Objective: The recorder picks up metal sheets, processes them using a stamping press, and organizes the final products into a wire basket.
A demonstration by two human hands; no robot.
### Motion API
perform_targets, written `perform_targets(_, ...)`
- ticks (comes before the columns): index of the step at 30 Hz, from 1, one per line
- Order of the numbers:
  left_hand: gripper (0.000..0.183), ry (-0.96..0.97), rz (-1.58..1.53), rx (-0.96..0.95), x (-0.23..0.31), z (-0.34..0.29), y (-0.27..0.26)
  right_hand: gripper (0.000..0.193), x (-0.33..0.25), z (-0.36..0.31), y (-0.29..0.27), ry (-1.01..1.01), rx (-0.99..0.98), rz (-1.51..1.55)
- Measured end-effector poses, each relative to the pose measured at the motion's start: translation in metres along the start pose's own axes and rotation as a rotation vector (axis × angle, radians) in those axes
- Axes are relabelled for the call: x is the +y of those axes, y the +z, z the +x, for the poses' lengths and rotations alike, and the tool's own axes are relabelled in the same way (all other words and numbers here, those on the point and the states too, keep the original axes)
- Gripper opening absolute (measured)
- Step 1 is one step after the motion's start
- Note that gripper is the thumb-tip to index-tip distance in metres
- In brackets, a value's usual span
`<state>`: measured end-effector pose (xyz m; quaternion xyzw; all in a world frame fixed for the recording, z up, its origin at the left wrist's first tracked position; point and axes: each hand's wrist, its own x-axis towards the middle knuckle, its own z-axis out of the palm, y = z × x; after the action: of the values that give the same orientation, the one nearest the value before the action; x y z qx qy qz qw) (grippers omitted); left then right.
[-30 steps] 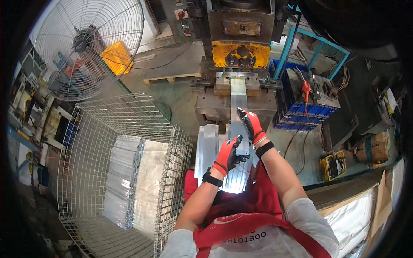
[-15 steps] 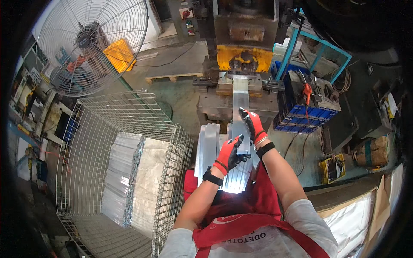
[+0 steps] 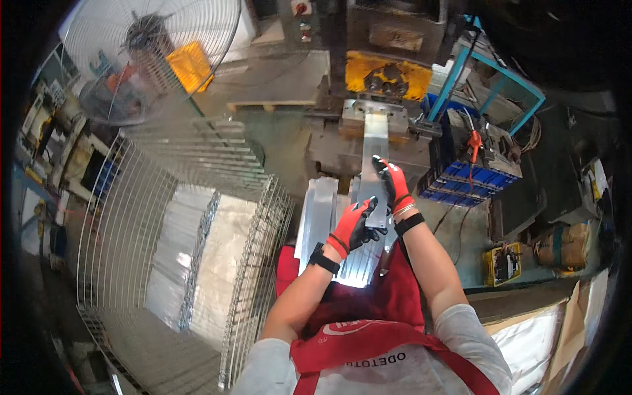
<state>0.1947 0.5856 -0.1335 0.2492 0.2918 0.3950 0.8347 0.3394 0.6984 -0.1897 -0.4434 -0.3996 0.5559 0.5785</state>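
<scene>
A long flat metal strip (image 3: 376, 141) runs from the die (image 3: 359, 112) of a press toward me. Its far end lies at the die. My left hand (image 3: 355, 227), in a red glove with black fingers, is closed around the strip's near end, with the thumb on top. Farther along, my right hand (image 3: 394, 183), gloved alike, grips the strip's right edge. Below the hands lie stacks of similar metal strips (image 3: 319, 210), in front of my red apron; the held strip and my hands hide part of them.
To the left stands a wire mesh cage (image 3: 263, 230) with bundled strips and a pale sheet inside. Behind it is a large fan (image 3: 148, 33). Blue crates (image 3: 461, 174) with tools on top stand right of the press. A small yellow bin (image 3: 503, 264) sits on the right.
The whole view has shifted a little, so the press sits farther right and higher. Both hands keep their hold on the strip, which stays at the die.
</scene>
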Motion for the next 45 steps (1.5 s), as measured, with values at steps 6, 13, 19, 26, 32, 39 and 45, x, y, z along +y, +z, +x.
perform_targets(6, 0.040, 0.398, 0.756, -0.109, -0.071, -0.034, -0.059, 0.025, -0.028, -0.062, -0.001, -0.026, -0.125, 0.178)
perform_targets(13, 0.052, 0.150, 0.592, -0.409, -0.062, -0.108, -0.055, 0.033, 0.014, -0.116, -0.039, 0.081, -0.379, 0.230)
perform_targets(19, 0.049, 0.158, 0.719, 0.023, -0.053, -0.108, -0.037, 0.035, -0.035, -0.136, 0.024, 0.363, -0.614, 0.540)
perform_targets(26, 0.070, 0.132, 1.691, 0.708, -0.038, -0.119, -0.067, 0.028, 0.019, -0.131, -0.030, 0.202, -0.234, 0.007)
perform_targets(32, 0.075, 0.063, 1.873, 0.769, -0.063, -0.090, -0.115, 0.044, 0.078, -0.114, -0.096, 0.234, 0.023, -0.540)
perform_targets(39, 0.072, -0.029, 1.942, 0.700, -0.070, -0.090, -0.131, 0.086, 0.056, -0.106, -0.055, 0.266, 0.073, -1.468)
perform_targets(45, 0.066, -0.059, 1.904, 0.671, -0.061, -0.097, -0.124, 0.089, 0.064, -0.092, -0.036, 0.496, 0.090, -1.733)
